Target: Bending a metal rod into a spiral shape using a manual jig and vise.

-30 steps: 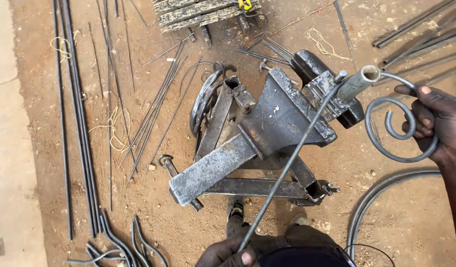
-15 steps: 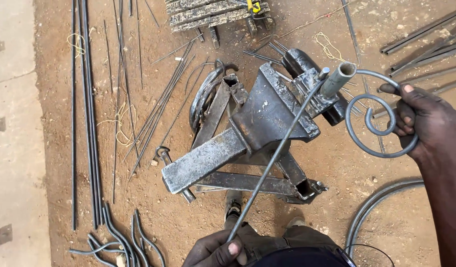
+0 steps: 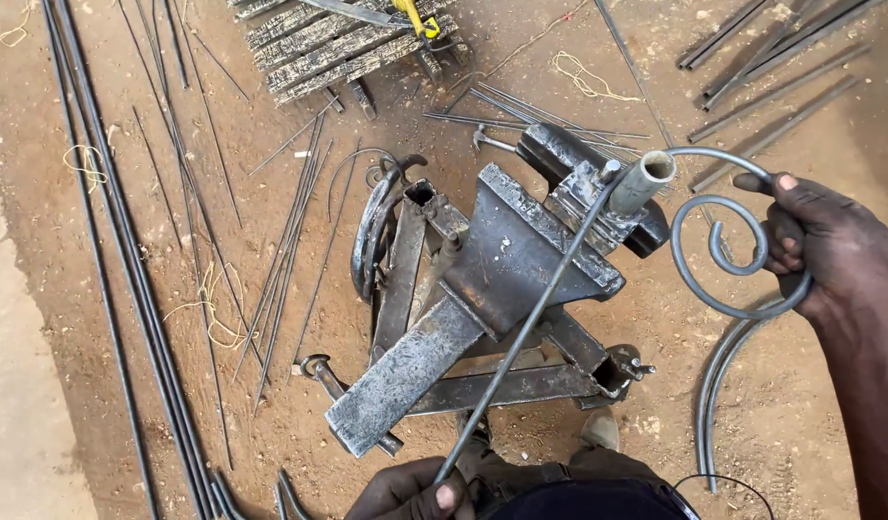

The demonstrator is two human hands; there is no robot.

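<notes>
Scroll-bent rod (image 3: 728,252) sits gripped in right-hand fingers (image 3: 786,236), its straight end pinched by left-hand fingers (image 3: 434,493) below the vise (image 3: 507,260)

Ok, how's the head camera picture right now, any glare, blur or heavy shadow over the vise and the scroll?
Head view: even daylight, only soft shadows under the vise; mild sheen on its metal, no blown-out glare. The scroll and right hand are sharp; the left hand is cut by the bottom edge. Edges bow slightly from the wide lens.
</notes>
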